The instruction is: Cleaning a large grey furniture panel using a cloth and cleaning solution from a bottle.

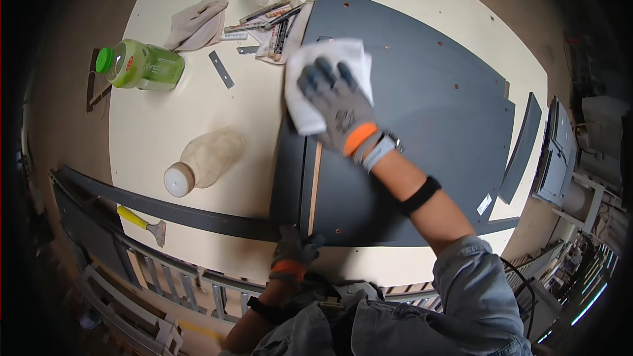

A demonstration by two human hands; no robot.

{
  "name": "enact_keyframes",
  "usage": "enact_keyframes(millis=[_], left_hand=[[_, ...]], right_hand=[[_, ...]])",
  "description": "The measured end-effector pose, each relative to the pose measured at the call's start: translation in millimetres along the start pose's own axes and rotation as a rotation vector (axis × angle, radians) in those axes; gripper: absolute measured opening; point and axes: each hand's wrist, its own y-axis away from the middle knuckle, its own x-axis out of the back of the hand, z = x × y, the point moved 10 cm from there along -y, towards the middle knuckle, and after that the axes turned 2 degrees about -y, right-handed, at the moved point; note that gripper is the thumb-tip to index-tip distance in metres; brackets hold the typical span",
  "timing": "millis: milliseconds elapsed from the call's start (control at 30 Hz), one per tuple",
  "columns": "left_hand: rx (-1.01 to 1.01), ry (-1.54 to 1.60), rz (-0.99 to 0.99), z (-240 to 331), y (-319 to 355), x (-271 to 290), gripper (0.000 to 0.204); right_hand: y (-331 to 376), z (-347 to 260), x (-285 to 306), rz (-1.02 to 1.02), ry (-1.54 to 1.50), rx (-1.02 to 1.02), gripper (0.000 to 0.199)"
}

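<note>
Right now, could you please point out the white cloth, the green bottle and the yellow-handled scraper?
white cloth [304, 115]: head view, lower left corner.
green bottle [148, 66]: head view, middle of body.
yellow-handled scraper [132, 216]: head view, yellow handle.

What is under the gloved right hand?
A white cloth lies under the right hand, pressed onto the dark grey panel. The panel surface beneath the cloth is hidden.
</note>
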Motion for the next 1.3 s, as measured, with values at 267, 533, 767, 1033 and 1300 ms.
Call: enact_keyframes(millis=[267, 533, 767, 1033, 1300], left_hand=[[-0.044, -0.119, 0.119, 3.6, -0.9, 7.0, 0.06], [0.029, -0.088, 0.041, 19.3, 5.8, -0.7, 0.061], [0.044, -0.34, 0.166, -19.4, -17.8, 13.1, 0.044], [-0.21, -0.569, -0.214, -32.7, -36.2, -9.9, 0.031], [0.338, 0.119, 0.034, -80.3, -44.8, 34.2, 0.026]], right_hand=[[109.0, -94.9, -36.1, -0.194, -0.176, 0.28, 0.065], [127.0, 268.0, -6.7, -0.031, 0.014, -0.97, 0.07], [-11.6, 72.7, 0.8, 0.121, -0.219, -0.322, 0.073], [127.9, 275.1, 1.2, 0.242, 0.002, -0.782, 0.073], [344.8, 413.9, 16.7, 0.547, -0.546, -1.08, 0.046]])
